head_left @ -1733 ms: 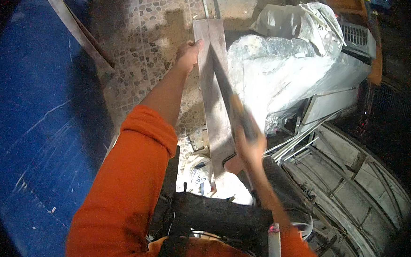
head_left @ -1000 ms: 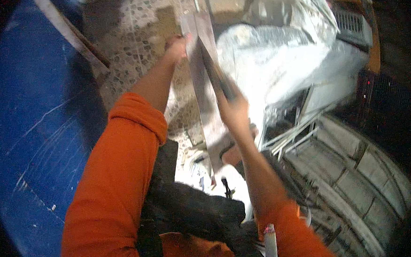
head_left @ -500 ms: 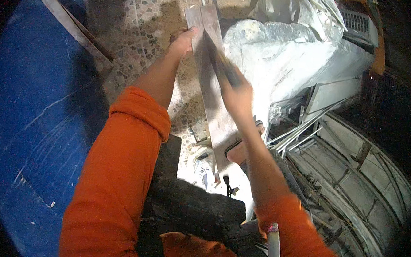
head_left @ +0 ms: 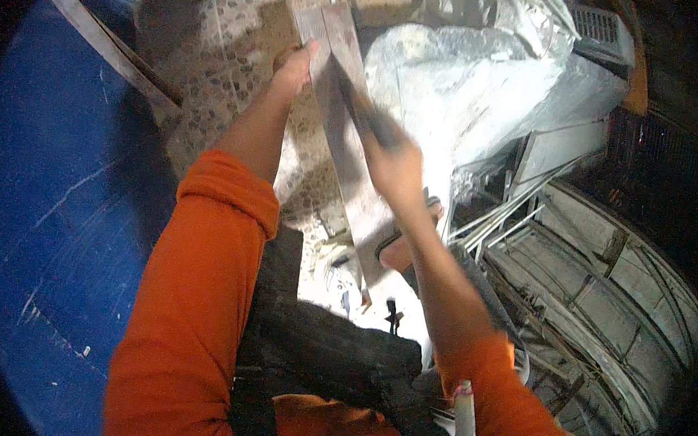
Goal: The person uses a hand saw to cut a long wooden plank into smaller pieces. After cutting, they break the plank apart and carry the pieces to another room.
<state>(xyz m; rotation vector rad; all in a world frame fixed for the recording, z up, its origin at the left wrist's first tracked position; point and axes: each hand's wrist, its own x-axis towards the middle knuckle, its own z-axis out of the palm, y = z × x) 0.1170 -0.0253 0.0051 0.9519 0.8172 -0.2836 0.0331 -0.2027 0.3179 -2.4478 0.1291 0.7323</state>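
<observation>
A long, flat wooden board slants away from me, with a thin line running along its far end. My left hand is closed on the board's left edge near that end, its fingertips partly hidden. My right hand is wrapped round the handle of what looks like a hand saw; its dark, narrow blade points away along the board and meets the thin line. The hand is slightly blurred. My sandalled foot rests at the board's right edge, partly behind my right forearm.
A blue panel fills the left side. White dusty sheeting lies beyond the board on the right. Metal frames and thin rods are heaped at lower right. Pebble-patterned tiles cover the floor. A pale tube stands near my right sleeve.
The whole view has shifted slightly, so the board and hands appear a little further left and up. Both hands keep their hold, and the saw stays on the board.
</observation>
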